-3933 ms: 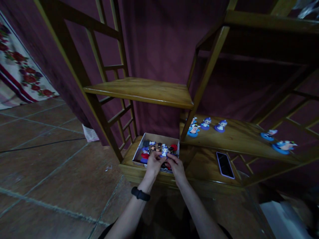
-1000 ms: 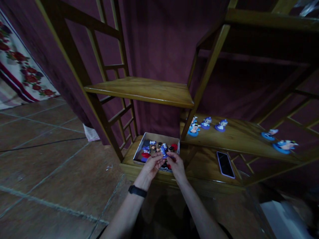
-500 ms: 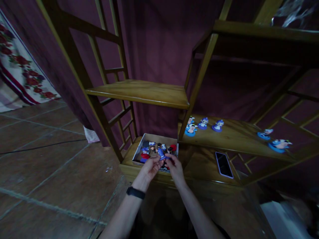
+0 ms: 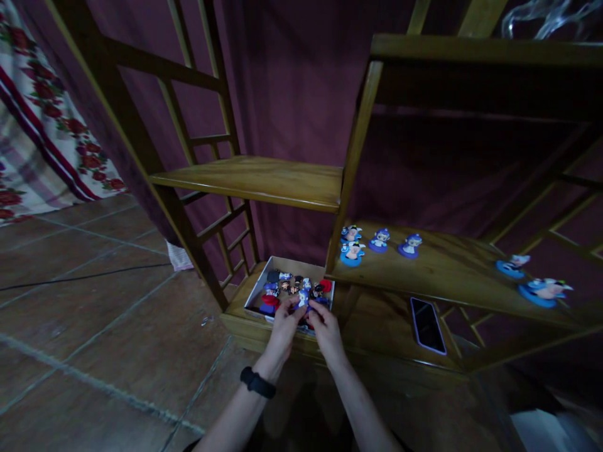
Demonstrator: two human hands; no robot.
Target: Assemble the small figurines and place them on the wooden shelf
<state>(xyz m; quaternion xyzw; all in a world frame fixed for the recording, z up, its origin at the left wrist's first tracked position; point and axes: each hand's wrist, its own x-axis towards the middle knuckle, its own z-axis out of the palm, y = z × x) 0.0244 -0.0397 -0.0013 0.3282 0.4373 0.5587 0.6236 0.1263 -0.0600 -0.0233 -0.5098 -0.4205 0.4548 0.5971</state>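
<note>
Between my two hands, over the front of a cardboard box, I hold a small purple-and-white figurine (image 4: 304, 297) upright. My left hand (image 4: 285, 323) grips it from the left, fingers closed about its lower part. My right hand (image 4: 325, 326) pinches it from the right side. The figurine's base is partly hidden by my fingers. Beneath and behind it, the open box (image 4: 257, 289) holds several other small figurines, among them ones with red (image 4: 270, 301) and dark parts.
On the wooden shelf (image 4: 447, 267) to the right stand several figurines, two with purple bases (image 4: 409, 246) and others with blue bases (image 4: 351, 255). A phone (image 4: 428, 325) lies on the lower board. A bare-wood shelf (image 4: 264, 179) juts out above the box. Wooden uprights (image 4: 358, 138) frame the bays.
The figurine has been turned in my hands, so its white front now shows instead of its plain purple side. My hands stay over the box; the view has shifted slightly.
</note>
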